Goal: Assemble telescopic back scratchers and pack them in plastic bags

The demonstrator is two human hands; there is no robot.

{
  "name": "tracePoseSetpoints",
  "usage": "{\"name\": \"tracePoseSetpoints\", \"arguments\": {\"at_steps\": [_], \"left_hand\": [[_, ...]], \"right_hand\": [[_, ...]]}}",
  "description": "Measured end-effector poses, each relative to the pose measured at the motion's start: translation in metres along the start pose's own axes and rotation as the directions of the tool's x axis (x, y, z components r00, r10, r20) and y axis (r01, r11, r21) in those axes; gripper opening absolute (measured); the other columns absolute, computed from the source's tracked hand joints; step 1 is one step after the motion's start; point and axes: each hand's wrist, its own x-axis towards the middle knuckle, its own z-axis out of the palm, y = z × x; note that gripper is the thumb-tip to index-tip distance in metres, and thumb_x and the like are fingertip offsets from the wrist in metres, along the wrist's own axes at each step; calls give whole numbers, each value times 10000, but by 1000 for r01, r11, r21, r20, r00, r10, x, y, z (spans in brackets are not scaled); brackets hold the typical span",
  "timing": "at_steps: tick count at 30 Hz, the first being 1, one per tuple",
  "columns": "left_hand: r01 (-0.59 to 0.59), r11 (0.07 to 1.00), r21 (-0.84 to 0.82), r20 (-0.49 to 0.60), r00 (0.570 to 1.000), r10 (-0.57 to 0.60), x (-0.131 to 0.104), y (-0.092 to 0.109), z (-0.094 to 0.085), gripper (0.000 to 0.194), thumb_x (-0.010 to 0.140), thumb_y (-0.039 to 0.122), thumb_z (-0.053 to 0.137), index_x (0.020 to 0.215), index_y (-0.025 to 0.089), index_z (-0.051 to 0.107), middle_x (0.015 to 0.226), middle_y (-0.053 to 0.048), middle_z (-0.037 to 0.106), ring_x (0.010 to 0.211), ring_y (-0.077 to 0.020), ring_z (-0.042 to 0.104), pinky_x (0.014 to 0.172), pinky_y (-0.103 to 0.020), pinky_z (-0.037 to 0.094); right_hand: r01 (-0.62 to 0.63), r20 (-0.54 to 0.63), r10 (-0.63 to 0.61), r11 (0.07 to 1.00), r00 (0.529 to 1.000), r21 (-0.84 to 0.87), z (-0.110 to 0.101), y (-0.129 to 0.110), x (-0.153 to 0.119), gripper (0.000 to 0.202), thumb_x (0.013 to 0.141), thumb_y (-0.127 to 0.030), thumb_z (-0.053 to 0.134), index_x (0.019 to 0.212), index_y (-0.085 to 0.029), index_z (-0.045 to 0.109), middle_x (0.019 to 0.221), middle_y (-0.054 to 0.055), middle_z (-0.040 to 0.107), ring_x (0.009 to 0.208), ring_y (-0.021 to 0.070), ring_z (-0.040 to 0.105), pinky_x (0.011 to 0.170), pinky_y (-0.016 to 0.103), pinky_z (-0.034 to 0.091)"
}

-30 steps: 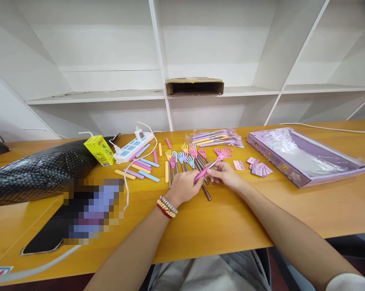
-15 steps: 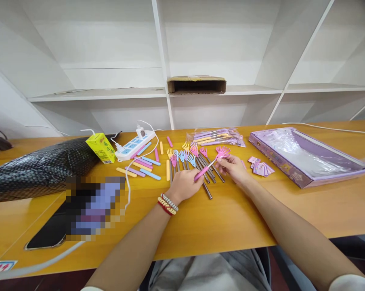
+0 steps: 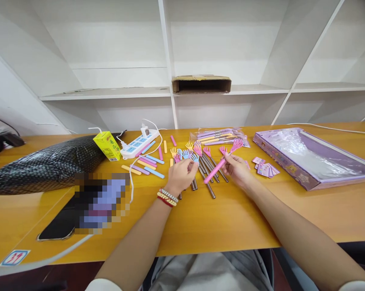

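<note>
My right hand [image 3: 238, 169] is closed on a pink hand-shaped scratcher [image 3: 214, 171], whose pink claw points away and whose pink handle slants down to the left. My left hand [image 3: 181, 174] is over the pile of scratchers with metal rods [image 3: 212, 195]; its fingers are bent near a blue claw [image 3: 195, 158], and whether they grip it is unclear. Yellow, pink, purple and blue claws fan out beyond my hands. Loose coloured handle tubes [image 3: 154, 172] lie left of the pile.
Behind the pile lies a plastic bag of scratchers [image 3: 220, 136]. To the right are small cards [image 3: 265, 169] and a purple box [image 3: 306, 182]. On the left are a power strip [image 3: 140, 144], a yellow drink carton [image 3: 107, 146], a black package [image 3: 49, 165] and a phone [image 3: 58, 222].
My left hand has let go of the pink handle and moved left over the pile. The pink scratcher is now in my right hand alone. The view has shifted slightly.
</note>
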Motion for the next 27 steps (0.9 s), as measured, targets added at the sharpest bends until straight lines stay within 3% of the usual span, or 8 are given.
{"name": "tracePoseSetpoints", "arguments": {"at_steps": [5,10,13,16,19,22,24,27], "left_hand": [[196,949,246,-211,967,-145,14,-34,-3,335,828,362,407,1010,157,600,1005,-110,619,970,-242,547,838,-349,392],[389,836,387,-149,921,-359,17,-66,-4,543,799,459,402,1165,81,537,1201,-207,518,1170,-341,417,962,-454,311],[398,830,391,-53,910,-411,17,-70,-1,628,804,517,371,1203,51,507,1274,-232,460,1215,-356,373,995,-464,274],[344,865,365,-98,938,-332,17,-61,1,590,821,514,357,1158,63,533,1251,-233,475,1192,-348,399,978,-462,292],[215,938,272,-176,969,-172,15,-42,-1,488,852,483,342,1086,116,563,1168,-180,539,1125,-306,458,935,-441,335],[-44,993,113,-73,996,53,7,-16,-1,403,871,456,353,1053,169,568,1048,-101,602,1030,-238,516,908,-395,358],[-202,979,42,8,979,202,0,1,0,361,875,434,371,1048,187,569,1004,-73,614,989,-212,530,909,-380,350],[-314,950,2,65,948,313,-8,17,3,322,886,386,376,1024,184,586,898,-61,624,895,-191,546,855,-357,370]], "right_hand": [[20,-59,-20,1000,998,-7,-4,-5,1,337,684,-473,663,666,-157,547,462,-21,517,372,65,430,343,184,277],[15,-54,-17,999,998,-44,-2,-4,1,345,713,-491,629,679,-158,543,461,-18,520,369,65,428,343,180,270],[3,-39,-5,999,999,-54,-2,-4,1,342,712,-488,629,677,-159,545,462,-16,527,367,66,435,342,180,276],[-3,-20,2,999,1000,-43,-2,-4,1,329,711,-475,636,685,-156,559,473,-7,550,367,71,452,336,181,279],[-1,37,2,1000,999,-24,0,-4,0,305,724,-449,635,722,-149,579,530,15,604,384,79,486,341,180,303],[-16,125,17,1000,992,-11,1,-3,-1,287,728,-421,641,765,-140,591,616,44,654,429,96,537,353,182,334],[-24,179,24,1000,983,-4,1,-2,-2,284,728,-413,643,798,-142,593,662,56,671,459,108,562,356,185,346],[-14,235,12,1000,972,5,-1,-1,-2,286,732,-409,638,841,-149,594,705,64,680,490,118,580,362,188,356]]}}
